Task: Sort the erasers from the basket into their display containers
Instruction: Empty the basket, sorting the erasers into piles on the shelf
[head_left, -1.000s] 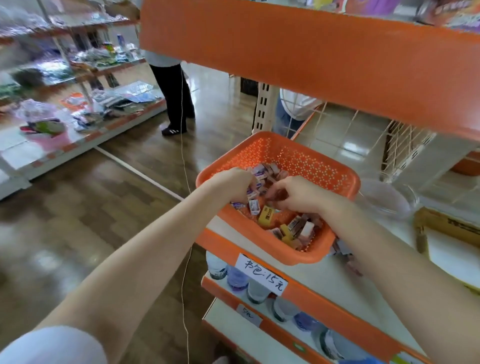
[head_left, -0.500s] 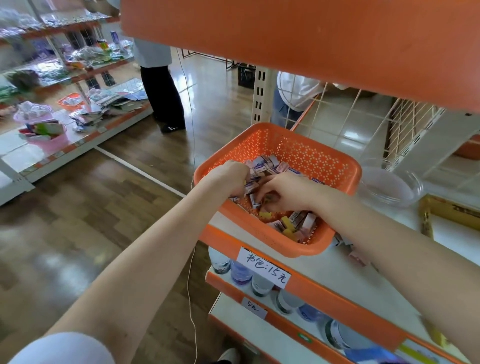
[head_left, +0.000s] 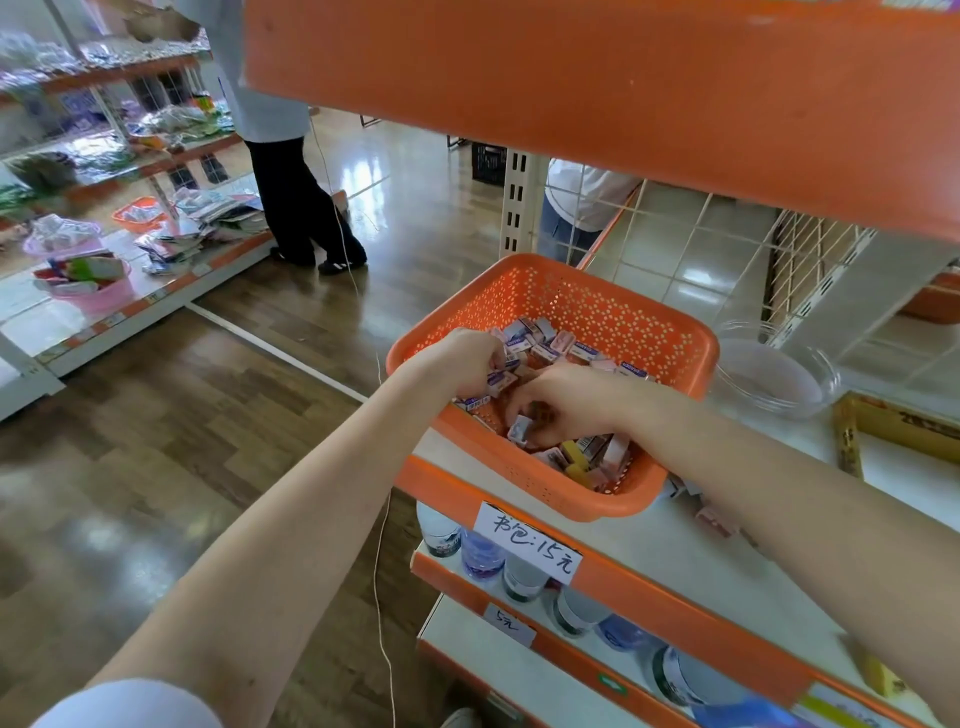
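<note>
An orange perforated basket (head_left: 597, 306) is seen at the centre of the frame, set on the corner of a pale shelf (head_left: 649, 551) with an orange front edge. A heap of small wrapped erasers (head_left: 545, 343) is held inside it, mostly purple-and-white, with a few yellow ones towards the lower right corner of the basket. The left grip (head_left: 467, 364) is placed over the basket's left rim, its fingers curled round a small bundle of boxed erasers. The right grip (head_left: 566, 402) is lowered into the middle of the pile, fingers bent downward, and a purple-and-white eraser (head_left: 519, 431) is pinched at the fingertips. A clear bowl (head_left: 774, 374) is set just right of the basket, with a yellow-edged box (head_left: 893, 426) beyond it at the right edge of the frame. A few loose erasers (head_left: 717, 519) are seen on the shelf beside the basket's lower right corner, partly hidden by the right forearm. A handwritten price label (head_left: 527, 543) is fixed to the shelf edge below the basket, and bottles (head_left: 483, 551) are stored on the shelf beneath. A standing person (head_left: 291, 197) is seen at the upper left.
</note>
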